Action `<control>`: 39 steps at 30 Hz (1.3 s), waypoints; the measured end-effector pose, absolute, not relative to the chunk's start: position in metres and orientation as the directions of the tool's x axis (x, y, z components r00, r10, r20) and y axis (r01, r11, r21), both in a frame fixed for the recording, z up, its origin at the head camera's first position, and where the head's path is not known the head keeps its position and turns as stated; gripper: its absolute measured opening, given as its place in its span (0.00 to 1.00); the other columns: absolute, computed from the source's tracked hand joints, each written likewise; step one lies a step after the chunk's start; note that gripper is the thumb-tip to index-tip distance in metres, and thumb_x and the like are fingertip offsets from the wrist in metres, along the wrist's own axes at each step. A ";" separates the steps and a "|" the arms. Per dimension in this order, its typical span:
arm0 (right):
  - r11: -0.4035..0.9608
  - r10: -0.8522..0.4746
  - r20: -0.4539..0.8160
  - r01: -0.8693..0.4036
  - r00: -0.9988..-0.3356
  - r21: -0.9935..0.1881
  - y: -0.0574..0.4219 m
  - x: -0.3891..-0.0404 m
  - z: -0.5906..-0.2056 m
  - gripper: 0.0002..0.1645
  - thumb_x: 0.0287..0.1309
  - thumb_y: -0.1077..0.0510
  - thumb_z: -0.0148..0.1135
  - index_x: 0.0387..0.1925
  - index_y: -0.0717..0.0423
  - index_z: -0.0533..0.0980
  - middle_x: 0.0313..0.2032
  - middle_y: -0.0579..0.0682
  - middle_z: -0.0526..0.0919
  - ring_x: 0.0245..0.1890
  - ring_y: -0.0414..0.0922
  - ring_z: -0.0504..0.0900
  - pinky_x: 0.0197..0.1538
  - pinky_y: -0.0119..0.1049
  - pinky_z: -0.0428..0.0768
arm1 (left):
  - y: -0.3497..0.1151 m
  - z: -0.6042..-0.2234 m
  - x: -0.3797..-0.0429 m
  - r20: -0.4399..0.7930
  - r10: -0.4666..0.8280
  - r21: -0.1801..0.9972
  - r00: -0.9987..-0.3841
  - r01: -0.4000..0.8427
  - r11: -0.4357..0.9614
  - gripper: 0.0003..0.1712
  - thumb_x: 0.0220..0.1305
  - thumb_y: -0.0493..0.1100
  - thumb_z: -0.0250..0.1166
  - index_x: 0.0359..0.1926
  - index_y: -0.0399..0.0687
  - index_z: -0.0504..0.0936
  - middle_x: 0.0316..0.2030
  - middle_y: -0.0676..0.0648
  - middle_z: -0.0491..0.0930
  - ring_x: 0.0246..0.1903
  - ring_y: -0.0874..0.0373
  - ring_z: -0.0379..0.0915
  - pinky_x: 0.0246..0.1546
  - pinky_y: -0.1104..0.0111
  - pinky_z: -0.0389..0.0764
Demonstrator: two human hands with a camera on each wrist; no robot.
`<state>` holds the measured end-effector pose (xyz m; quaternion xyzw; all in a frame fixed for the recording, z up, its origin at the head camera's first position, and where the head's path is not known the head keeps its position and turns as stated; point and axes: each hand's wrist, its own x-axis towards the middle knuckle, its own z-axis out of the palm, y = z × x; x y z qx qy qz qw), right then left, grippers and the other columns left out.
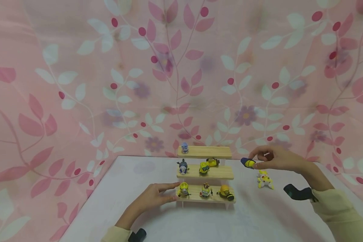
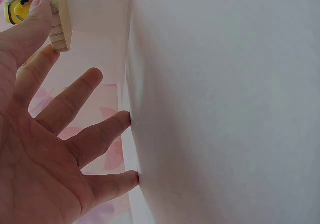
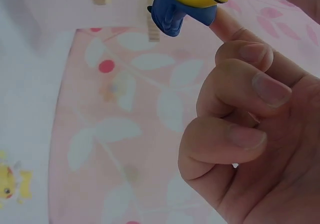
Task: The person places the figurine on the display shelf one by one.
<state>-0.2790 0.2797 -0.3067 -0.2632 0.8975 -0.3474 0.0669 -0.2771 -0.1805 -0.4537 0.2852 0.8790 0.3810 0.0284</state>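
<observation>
A three-tier wooden display stand (image 1: 205,171) stands on the table with small toy figurines on its steps. My left hand (image 1: 157,195) holds the left end of the lowest step between thumb and index finger. In the left wrist view, its other fingers (image 2: 100,139) are spread, two of them touching the tabletop. To the right of the stand, my right hand (image 1: 275,159) pinches a yellow-and-blue minion figurine (image 1: 248,163) in the air. The right wrist view shows the minion figurine (image 3: 185,6) at the top, the other fingers (image 3: 225,139) curled towards the palm.
A yellow-and-white figurine (image 1: 265,180) lies on the white table (image 1: 109,188) below my right hand. The top step carries a blue figurine (image 1: 185,148) at its left end. The lower steps hold several figurines. A pink floral cloth (image 1: 181,84) hangs behind the table.
</observation>
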 end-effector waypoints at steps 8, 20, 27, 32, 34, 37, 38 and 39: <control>0.599 -0.531 0.056 -0.421 -0.845 -0.681 0.267 -0.298 -0.293 0.14 0.60 0.52 0.70 0.45 0.51 0.80 0.28 0.52 0.67 0.19 0.41 0.66 0.21 0.32 0.69 | -0.181 -0.452 -0.277 0.170 0.527 0.685 -0.833 0.484 0.544 0.31 0.59 0.64 0.68 0.63 0.70 0.78 0.60 0.57 0.77 0.61 0.48 0.71 0.57 0.47 0.74; 0.504 -0.631 -0.012 -0.399 -0.775 -0.766 0.240 -0.329 -0.272 0.15 0.62 0.55 0.67 0.48 0.55 0.80 0.27 0.53 0.70 0.17 0.43 0.59 0.20 0.32 0.62 | -0.180 -0.455 -0.278 0.172 0.531 0.700 -0.830 0.482 0.527 0.30 0.59 0.63 0.68 0.63 0.71 0.78 0.59 0.58 0.77 0.62 0.51 0.71 0.59 0.48 0.73; 0.479 -0.671 -0.053 -0.378 -0.740 -0.792 0.226 -0.347 -0.263 0.16 0.64 0.55 0.65 0.51 0.57 0.79 0.24 0.51 0.66 0.17 0.44 0.55 0.20 0.30 0.59 | -0.181 -0.454 -0.277 0.166 0.527 0.703 -0.833 0.475 0.529 0.30 0.60 0.63 0.68 0.63 0.70 0.78 0.60 0.59 0.76 0.62 0.50 0.70 0.59 0.47 0.73; 0.440 -0.712 -0.073 -0.363 -0.698 -0.821 0.216 -0.357 -0.258 0.17 0.66 0.57 0.60 0.52 0.61 0.78 0.20 0.49 0.61 0.16 0.44 0.52 0.20 0.30 0.58 | -0.180 -0.454 -0.277 0.159 0.525 0.713 -0.836 0.465 0.525 0.29 0.60 0.62 0.68 0.63 0.71 0.78 0.60 0.59 0.76 0.63 0.49 0.70 0.59 0.47 0.72; 0.436 -0.719 -0.093 -0.343 -0.689 -0.832 0.212 -0.360 -0.256 0.16 0.66 0.57 0.59 0.52 0.62 0.78 0.19 0.48 0.59 0.16 0.44 0.51 0.21 0.30 0.58 | -0.180 -0.454 -0.277 0.161 0.527 0.717 -0.834 0.466 0.519 0.29 0.60 0.62 0.68 0.63 0.71 0.78 0.60 0.59 0.76 0.63 0.50 0.70 0.59 0.47 0.72; 0.464 -0.703 -0.135 -0.305 -0.699 -0.832 0.205 -0.364 -0.254 0.16 0.67 0.56 0.60 0.52 0.61 0.78 0.20 0.48 0.60 0.17 0.44 0.52 0.21 0.31 0.58 | -0.181 -0.453 -0.276 0.164 0.528 0.715 -0.833 0.469 0.518 0.30 0.60 0.62 0.68 0.63 0.68 0.78 0.60 0.59 0.76 0.63 0.50 0.70 0.59 0.48 0.72; 0.472 -0.699 -0.145 -0.300 -0.700 -0.829 0.202 -0.366 -0.253 0.16 0.68 0.56 0.60 0.52 0.61 0.78 0.20 0.48 0.60 0.17 0.44 0.52 0.21 0.31 0.58 | -0.181 -0.452 -0.276 0.163 0.526 0.713 -0.835 0.468 0.522 0.30 0.60 0.62 0.68 0.63 0.68 0.78 0.60 0.59 0.76 0.63 0.50 0.70 0.59 0.47 0.72; 0.479 -0.695 -0.153 -0.294 -0.702 -0.827 0.199 -0.368 -0.253 0.16 0.68 0.55 0.61 0.52 0.60 0.78 0.20 0.49 0.60 0.17 0.44 0.52 0.22 0.31 0.58 | -0.181 -0.452 -0.276 0.164 0.525 0.711 -0.835 0.469 0.525 0.30 0.60 0.62 0.68 0.63 0.68 0.78 0.60 0.59 0.76 0.63 0.49 0.70 0.59 0.47 0.72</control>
